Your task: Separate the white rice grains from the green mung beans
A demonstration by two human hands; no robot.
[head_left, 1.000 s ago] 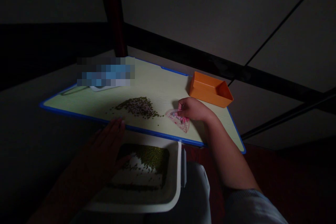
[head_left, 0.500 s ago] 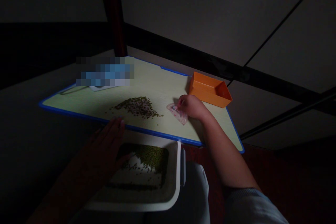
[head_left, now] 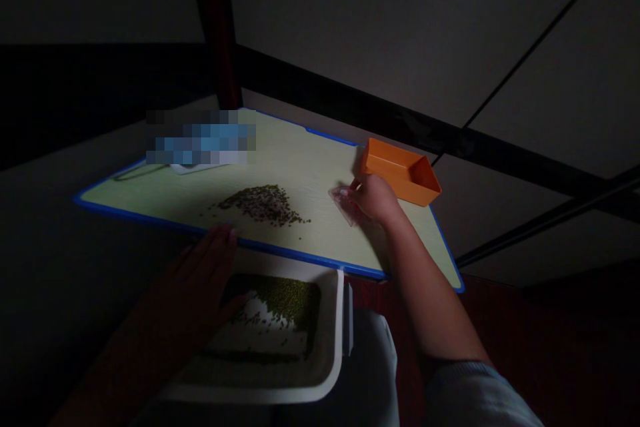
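Observation:
My right hand (head_left: 373, 198) is closed on a thin, see-through plastic piece with a fan-like outline (head_left: 347, 208), just in front of the orange tray. The piece is on or just above the pale board (head_left: 320, 167); which of the two, I cannot tell. To its left lies a loose pile of small green and dark beans (head_left: 263, 204). In deep shadow, my left hand (head_left: 210, 267) reaches over the white tub (head_left: 330, 373), its fingers stretched out to the board's blue front edge. More green beans (head_left: 293, 300) lie inside the tub.
An open orange tray (head_left: 400, 183) sits at the board's back right. At the back left is a blurred-out blue and white object (head_left: 205, 143). The tub is close to my leg (head_left: 373, 360), below the board's front edge. Walls stand behind the board.
My right hand has shifted slightly right and away from the bean pile with the plastic piece, which shows at a different angle. My left hand and the beans look the same.

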